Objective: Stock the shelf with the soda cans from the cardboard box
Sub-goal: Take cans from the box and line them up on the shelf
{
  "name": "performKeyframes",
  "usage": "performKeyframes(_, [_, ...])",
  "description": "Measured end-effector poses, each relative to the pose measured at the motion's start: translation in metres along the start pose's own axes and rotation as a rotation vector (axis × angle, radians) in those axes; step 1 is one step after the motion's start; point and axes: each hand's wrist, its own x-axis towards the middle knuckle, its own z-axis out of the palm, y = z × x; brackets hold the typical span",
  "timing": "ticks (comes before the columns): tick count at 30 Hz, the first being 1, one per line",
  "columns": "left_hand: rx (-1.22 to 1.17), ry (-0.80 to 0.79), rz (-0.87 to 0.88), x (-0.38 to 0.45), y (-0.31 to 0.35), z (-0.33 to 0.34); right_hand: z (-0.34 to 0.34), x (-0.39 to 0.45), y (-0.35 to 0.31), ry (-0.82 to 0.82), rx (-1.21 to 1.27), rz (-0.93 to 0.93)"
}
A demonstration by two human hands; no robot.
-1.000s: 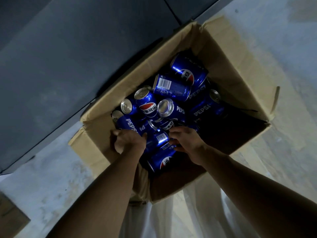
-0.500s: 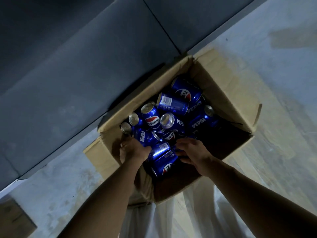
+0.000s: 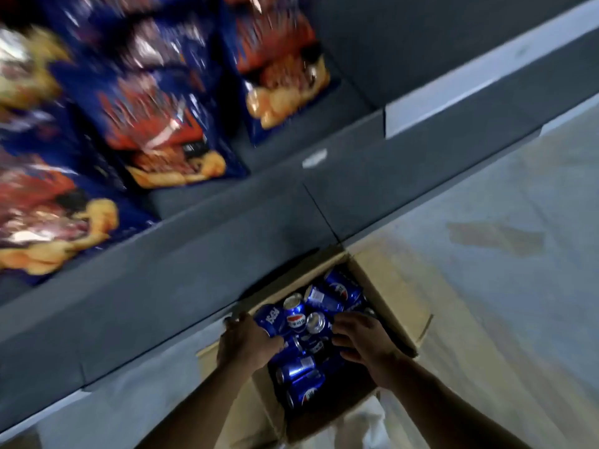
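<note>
Fingers of your left hand wrap a blue Pepsi can at the cardboard box rim; your right hand curls over loose cans inside, its grip unclear. Blurred snack bags line the grey shelf above.

The left hand reaches into the cardboard box on the floor and holds a blue can in its grip at the box's left edge. The right hand lies over the loose cans inside, fingers curled; what it holds cannot be told. Above the box runs a dark shelf carrying blurred snack bags.
</note>
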Motion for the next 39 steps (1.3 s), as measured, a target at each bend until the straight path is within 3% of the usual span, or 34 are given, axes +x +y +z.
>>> performKeyframes(6, [0.050, 0.020, 0.154, -0.075, 0.009, -0.073, -0.007, -0.069, -0.067, -0.075, -0.084, -0.108])
performKeyframes(12, [0.143, -0.084, 0.301, -0.147, 0.012, -0.149, -0.006, -0.140, -0.139, -0.182, -0.222, -0.269])
performKeyframes(17, [0.225, -0.001, 0.457, -0.214, 0.012, -0.218, 0.005, -0.202, -0.197, -0.293, -0.291, -0.383])
performKeyframes(25, [0.361, 0.083, 0.697, -0.323, 0.013, -0.337, 0.031, -0.293, -0.260, -0.733, -0.355, -0.422])
performKeyframes(29, [0.281, 0.041, 0.821, -0.361, 0.001, -0.390, 0.044, -0.337, -0.285, -1.001, -0.265, -0.543])
performKeyframes(33, [0.117, -0.012, 0.957, -0.392, -0.012, -0.433, 0.061, -0.371, -0.307, -1.116, -0.347, -0.687])
performKeyframes(39, [-0.062, -0.032, 1.086, -0.411, -0.034, -0.485, 0.084, -0.408, -0.332, -1.224, -0.506, -0.685])
